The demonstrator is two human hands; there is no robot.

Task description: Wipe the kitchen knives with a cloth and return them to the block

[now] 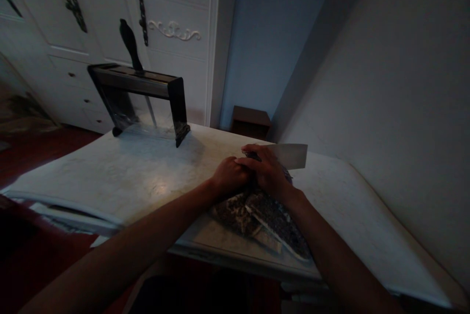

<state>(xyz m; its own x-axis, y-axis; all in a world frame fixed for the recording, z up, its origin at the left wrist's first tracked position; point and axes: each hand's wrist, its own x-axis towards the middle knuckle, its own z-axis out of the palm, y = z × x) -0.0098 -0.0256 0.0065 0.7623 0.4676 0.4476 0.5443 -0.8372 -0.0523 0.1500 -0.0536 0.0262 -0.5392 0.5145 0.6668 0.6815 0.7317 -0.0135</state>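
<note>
- The pale, mottled tabletop ran wide to the left of the dark grey, rough slab with a pale edge, which lay close to the front rim, partly under the right forearm.
- Brown, shaggy material lay just left of the slab.
- Above the slab's far end, the left hand and right hand met with curled fingers; what either grip grasped was hidden, so I could not tell.
- A flat, rectangular metal blade stuck out beyond the slab, beside the right hand.
- Well left of and beyond the slab stood a black-and-grey frame with an upright black handle.
- Past the frame, white panelled cabinets rose; a brown box-shaped stand sat beyond the slab.
- To the slab's right, tabletop continued toward a pale wall, which bounded that side.
</note>
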